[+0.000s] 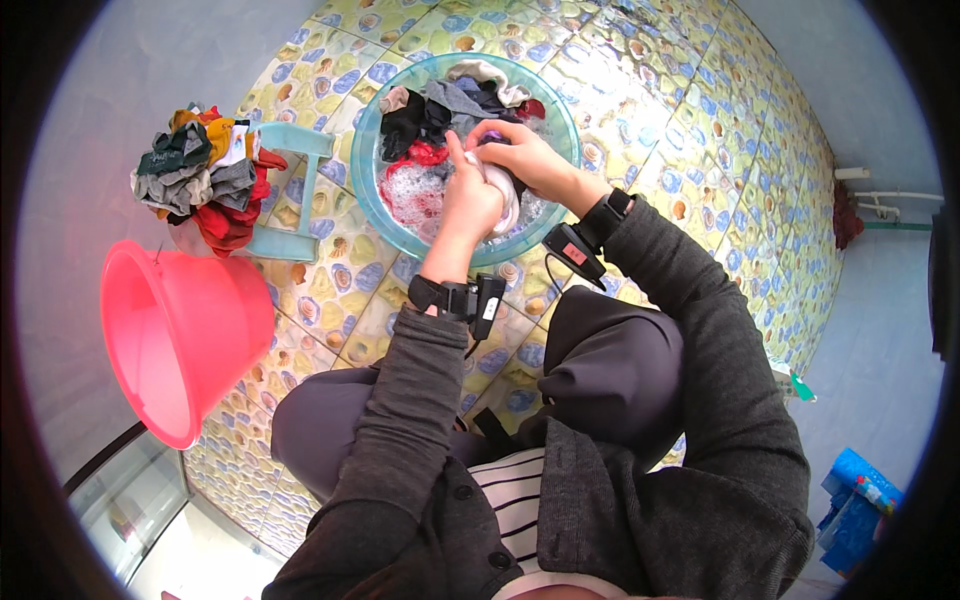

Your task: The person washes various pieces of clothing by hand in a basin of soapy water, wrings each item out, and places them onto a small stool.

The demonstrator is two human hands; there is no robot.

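Note:
A translucent teal plastic basin (pixel 364 161) stands on the floor in front of me, holding sudsy water and wet clothes. Over it, my left hand (pixel 472 193) grips a wet white cloth item (pixel 510 199), probably a sock. My right hand (pixel 534 157) pinches the same bunched cloth from the right, with dark fabric beside its fingers. Red cloth (pixel 427 153) lies in the foam (pixel 409 195) left of my hands. Grey fabric (pixel 456 103), black pieces and a white sock (pixel 491 75) are heaped at the basin's far side.
Left of the basin, a pile of socks and other clothes (pixel 202 169) rests on a light-blue plastic stool (pixel 307 195). Nearer me stands a pink bucket (pixel 225 330). White pipes (pixel 885 202) run along the right wall; blue packaging (pixel 855 510) is at lower right.

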